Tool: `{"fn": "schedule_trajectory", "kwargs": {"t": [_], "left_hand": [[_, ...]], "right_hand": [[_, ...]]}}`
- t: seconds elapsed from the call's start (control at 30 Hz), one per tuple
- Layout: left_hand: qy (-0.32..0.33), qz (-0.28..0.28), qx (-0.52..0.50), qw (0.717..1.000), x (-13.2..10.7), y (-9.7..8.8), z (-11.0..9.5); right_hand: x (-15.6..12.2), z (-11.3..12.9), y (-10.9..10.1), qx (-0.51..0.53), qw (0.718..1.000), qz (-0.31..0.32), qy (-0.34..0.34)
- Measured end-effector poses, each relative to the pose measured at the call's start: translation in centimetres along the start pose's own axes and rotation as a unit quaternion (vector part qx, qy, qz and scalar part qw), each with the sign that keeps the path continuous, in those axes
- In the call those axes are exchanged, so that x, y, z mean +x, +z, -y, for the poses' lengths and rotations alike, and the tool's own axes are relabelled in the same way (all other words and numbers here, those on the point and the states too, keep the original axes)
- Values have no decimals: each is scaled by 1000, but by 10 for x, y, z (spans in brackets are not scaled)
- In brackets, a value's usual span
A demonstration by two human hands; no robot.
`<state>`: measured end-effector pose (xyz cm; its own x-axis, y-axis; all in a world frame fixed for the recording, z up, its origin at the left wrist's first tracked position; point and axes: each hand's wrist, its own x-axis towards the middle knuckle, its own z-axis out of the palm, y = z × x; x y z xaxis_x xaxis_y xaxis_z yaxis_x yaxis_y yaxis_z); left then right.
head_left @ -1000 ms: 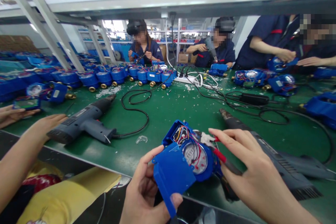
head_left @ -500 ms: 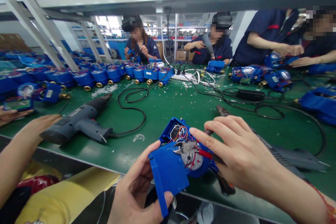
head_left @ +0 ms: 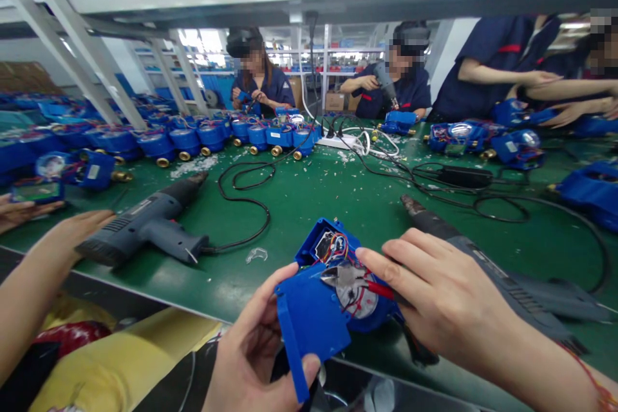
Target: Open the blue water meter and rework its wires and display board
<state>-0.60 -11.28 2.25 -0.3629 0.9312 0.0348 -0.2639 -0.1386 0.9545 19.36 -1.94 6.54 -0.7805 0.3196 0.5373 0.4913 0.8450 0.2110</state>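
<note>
My left hand (head_left: 258, 354) grips a blue water meter (head_left: 316, 309) by its open lid, at the near edge of the green table (head_left: 309, 199). Coloured wires (head_left: 335, 248) and a round dial show inside the meter. My right hand (head_left: 441, 296) is closed around red-handled cutters (head_left: 347, 278), and their metal jaws sit over the dial among the wires.
A grey heat gun (head_left: 145, 225) lies left with a co-worker's hand (head_left: 72, 228) beside it. A second grey tool (head_left: 487, 267) lies right of my hand. Rows of blue meters (head_left: 203, 138), black cables (head_left: 434, 180) and a power strip (head_left: 345, 141) fill the far table. Several people work opposite.
My right hand swung the cutters in from the right, so the jaws now rest on the meter's wires. The meter dropped slightly lower in my left hand.
</note>
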Motion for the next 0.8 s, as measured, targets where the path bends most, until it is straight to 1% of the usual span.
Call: {"fn": "schedule_trajectory", "kwargs": {"t": [0.13,0.27,0.47,0.6,0.7,0.8], "left_hand": [[-17,0,12,1000,-1,-2,2],[-18,0,-4,1000,-1,-2,2],[-8,2,-12,1000,0,0,4],[3,3,-8,1000,-1,1,5],[6,-6,13,1000,-2,0,5],[3,-7,29,1000,-2,-1,4]], "right_hand": [[-3,5,1,35,998,-11,41],[-7,11,4,94,992,-7,88],[-11,19,10,204,965,3,167],[-6,19,1,273,940,1,204],[-2,15,-11,248,944,-25,215],[-1,11,-17,147,970,-14,191]]}}
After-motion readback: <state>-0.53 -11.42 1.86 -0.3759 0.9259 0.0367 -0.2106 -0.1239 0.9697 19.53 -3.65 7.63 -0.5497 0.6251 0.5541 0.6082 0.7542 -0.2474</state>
